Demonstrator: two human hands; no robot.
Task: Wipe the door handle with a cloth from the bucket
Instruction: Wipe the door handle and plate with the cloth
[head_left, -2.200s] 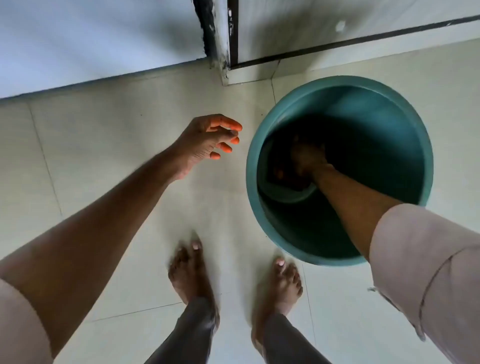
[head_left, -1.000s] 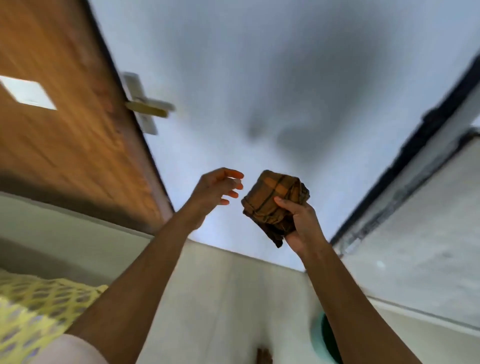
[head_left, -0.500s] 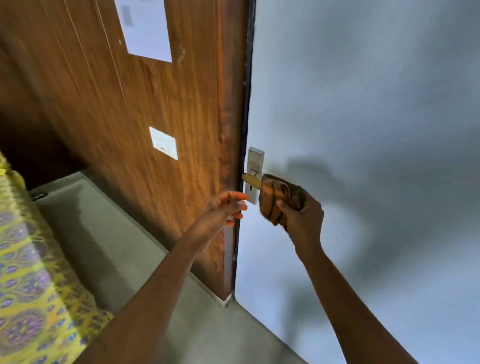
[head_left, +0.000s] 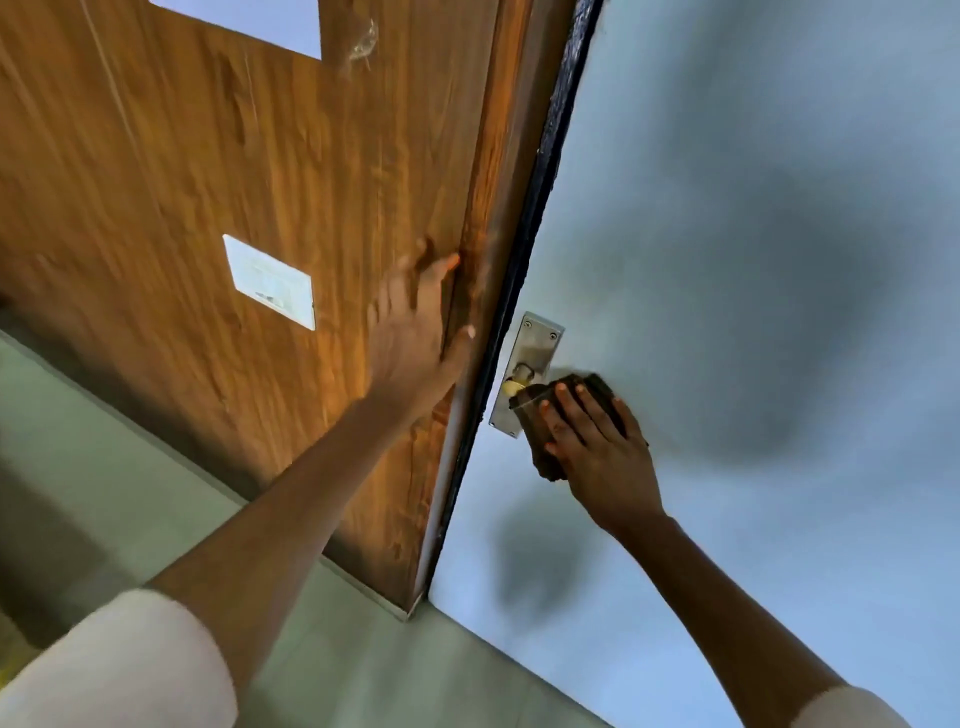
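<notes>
Right hand (head_left: 597, 447) clamps cloth (head_left: 540, 447) over door handle (head_left: 517, 387); left hand (head_left: 415, 332) spread flat on door (head_left: 208, 182).

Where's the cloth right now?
In the head view, the cloth is under the right hand, pressed over the door handle at the metal plate, right of centre.

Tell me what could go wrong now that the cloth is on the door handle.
The left hand rests at the wooden door edge beside the frame gap, so fingers might get pinched if the door swings. The right hand covers the cloth over the handle, so pressing down could work the lever.
</notes>
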